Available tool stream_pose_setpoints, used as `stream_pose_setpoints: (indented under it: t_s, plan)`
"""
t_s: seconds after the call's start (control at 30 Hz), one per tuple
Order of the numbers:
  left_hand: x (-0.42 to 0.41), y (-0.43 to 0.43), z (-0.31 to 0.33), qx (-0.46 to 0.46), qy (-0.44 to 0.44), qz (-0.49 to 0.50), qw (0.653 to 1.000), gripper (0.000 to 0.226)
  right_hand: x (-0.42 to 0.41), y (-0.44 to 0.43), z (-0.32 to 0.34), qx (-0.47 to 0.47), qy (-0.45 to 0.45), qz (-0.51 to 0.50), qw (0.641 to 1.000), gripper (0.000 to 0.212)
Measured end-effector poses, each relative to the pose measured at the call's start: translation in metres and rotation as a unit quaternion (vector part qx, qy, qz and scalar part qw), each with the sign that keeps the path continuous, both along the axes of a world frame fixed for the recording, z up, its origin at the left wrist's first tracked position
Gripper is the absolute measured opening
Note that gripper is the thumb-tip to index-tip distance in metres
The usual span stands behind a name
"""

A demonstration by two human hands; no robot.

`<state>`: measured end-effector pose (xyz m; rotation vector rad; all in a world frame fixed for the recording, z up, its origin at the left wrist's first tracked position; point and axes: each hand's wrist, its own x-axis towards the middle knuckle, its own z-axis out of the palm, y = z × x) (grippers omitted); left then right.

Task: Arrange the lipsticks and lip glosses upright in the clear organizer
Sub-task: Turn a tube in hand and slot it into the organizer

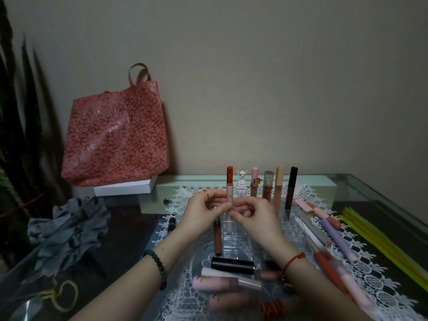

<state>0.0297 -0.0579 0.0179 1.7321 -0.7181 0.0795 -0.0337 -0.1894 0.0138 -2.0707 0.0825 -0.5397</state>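
At mid-bench, on the lace mat: clear organizer (236, 239), back row holding several upright tubes (292, 188). Item in hand: red-capped lip gloss (229, 193), long axis vertical, lower end inside the organizer's left part, exact compartment unclear. Left hand (203, 212) and right hand (252, 216) both pinch its middle, fingers (228, 206) clamped on the barrel from either side, equally near. Likely next move: straight down. Loose tubes (220, 282) lie flat by the near edge. Labels: none legible.

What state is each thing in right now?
red-capped gloss: upright, lower end in the clear organizer.
left hand: pinches the gloss.
right hand: pinches the gloss.
clear organizer: five other tubes upright at its back.
black lipstick: lying flat on the lace mat.
purple tube: lying flat.
floral bag: standing against the wall.
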Motion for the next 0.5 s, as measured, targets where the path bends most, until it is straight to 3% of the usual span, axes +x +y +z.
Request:
stream_pose_setpoints:
  t_s: [0.27, 0.4, 0.5]
  plan:
    - [0.003, 0.019, 0.004, 0.007, -0.004, 0.028, 1.0, 0.022, -0.01, -0.004, 0.006, 0.006, -0.017, -0.019, 1.0, 0.021]
    - [0.014, 0.047, 0.007, 0.013, 0.002, 0.093, 0.996, 0.019, -0.024, 0.002, 0.009, -0.001, -0.028, 0.001, 1.0, 0.028]
    - [0.021, 0.07, 0.0, 0.074, 0.006, 0.17, 0.983, 0.032, -0.031, 0.009, 0.009, -0.003, -0.024, 0.024, 0.999, 0.027]
